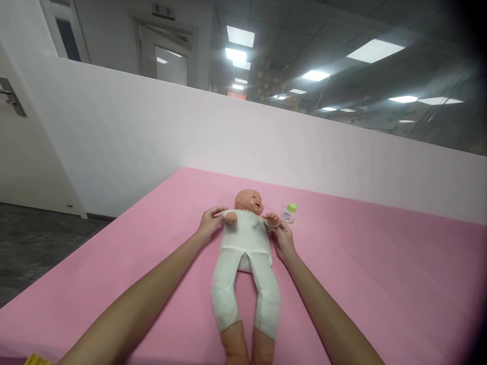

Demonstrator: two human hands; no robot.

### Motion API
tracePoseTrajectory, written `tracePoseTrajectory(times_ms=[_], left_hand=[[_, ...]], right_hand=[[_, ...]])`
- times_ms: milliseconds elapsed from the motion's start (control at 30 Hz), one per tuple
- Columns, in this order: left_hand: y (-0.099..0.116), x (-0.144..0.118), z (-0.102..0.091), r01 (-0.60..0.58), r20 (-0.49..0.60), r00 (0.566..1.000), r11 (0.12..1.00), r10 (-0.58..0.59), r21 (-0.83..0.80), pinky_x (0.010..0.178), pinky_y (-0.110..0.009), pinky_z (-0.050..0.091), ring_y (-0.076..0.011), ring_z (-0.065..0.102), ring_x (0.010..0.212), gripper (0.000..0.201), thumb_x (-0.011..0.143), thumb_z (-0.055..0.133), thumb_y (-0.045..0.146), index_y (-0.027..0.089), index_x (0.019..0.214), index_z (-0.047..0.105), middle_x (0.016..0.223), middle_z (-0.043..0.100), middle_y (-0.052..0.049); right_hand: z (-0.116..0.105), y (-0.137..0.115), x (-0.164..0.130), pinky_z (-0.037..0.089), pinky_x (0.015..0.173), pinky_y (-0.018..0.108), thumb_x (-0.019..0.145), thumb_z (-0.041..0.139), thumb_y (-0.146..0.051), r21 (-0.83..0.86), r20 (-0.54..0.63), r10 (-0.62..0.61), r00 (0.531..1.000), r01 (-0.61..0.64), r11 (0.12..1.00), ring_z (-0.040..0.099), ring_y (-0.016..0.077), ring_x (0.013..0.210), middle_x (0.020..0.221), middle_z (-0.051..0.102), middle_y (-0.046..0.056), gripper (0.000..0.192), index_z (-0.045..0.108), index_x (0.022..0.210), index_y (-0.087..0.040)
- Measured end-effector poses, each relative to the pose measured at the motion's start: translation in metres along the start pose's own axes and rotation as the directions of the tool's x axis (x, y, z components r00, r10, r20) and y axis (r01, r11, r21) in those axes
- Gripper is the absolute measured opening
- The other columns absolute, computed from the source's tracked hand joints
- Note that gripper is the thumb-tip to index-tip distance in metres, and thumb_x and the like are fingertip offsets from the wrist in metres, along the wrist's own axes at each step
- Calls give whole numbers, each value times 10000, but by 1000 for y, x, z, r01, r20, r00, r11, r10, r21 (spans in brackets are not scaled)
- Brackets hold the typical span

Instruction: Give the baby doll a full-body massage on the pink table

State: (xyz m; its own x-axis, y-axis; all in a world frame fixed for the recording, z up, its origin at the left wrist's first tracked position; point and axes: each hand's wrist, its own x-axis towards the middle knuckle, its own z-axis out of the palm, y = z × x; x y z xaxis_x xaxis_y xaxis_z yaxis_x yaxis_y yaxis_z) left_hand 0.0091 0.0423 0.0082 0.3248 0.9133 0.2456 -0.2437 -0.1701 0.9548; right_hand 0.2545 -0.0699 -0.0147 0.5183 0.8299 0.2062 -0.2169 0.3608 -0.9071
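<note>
A baby doll (246, 233) in a white top and white trousers lies on its back, its bald head turned to the right and its bare feet toward me. My left hand (210, 223) is closed at the sleeve of the doll's arm on the left side, the fingertips partly hidden behind it. On the other side, my right hand (284, 242) pinches the other sleeve just below the doll's small hand. Just beyond my right hand stands a small clear bottle (288, 215) with a green cap and a printed label.
A pink cover (365, 284) spreads over the table under the doll. Behind it runs a white low wall (304, 162) with glass above. A door with a metal handle (13, 96) is at the left, over a dark floor (23, 248). Something yellow (37, 360) shows at the bottom left.
</note>
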Motion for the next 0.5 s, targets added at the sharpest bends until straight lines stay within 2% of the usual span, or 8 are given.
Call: tracePoseTrajectory(times_ms=[200,400,500], left_hand=[[4,-2,2,-37,21,999,999,38,-36,961,-398,491,-303,661,1118,450,733,831,452,171,1082,788,1198,752,-124],[-4,1,-1,32,-22,999,998,-31,55,825,-336,498,-259,681,947,440,756,790,574,171,932,795,1015,776,-94],[-4,1,-1,45,-32,999,996,-43,73,795,-320,486,-249,668,926,455,755,782,590,167,922,786,1002,767,-96]], right_hand=[[1,-2,1,394,551,243,731,804,-373,-66,-62,-9,998,5,998,476,111,624,776,645,-23,258,725,922,-219],[-2,2,4,389,515,238,715,828,-408,-92,-111,-10,994,0,996,447,96,571,703,604,-43,268,687,834,-214],[-3,3,4,400,514,244,728,835,-472,-110,-115,-28,993,15,994,461,100,565,684,596,-43,318,668,809,-215]])
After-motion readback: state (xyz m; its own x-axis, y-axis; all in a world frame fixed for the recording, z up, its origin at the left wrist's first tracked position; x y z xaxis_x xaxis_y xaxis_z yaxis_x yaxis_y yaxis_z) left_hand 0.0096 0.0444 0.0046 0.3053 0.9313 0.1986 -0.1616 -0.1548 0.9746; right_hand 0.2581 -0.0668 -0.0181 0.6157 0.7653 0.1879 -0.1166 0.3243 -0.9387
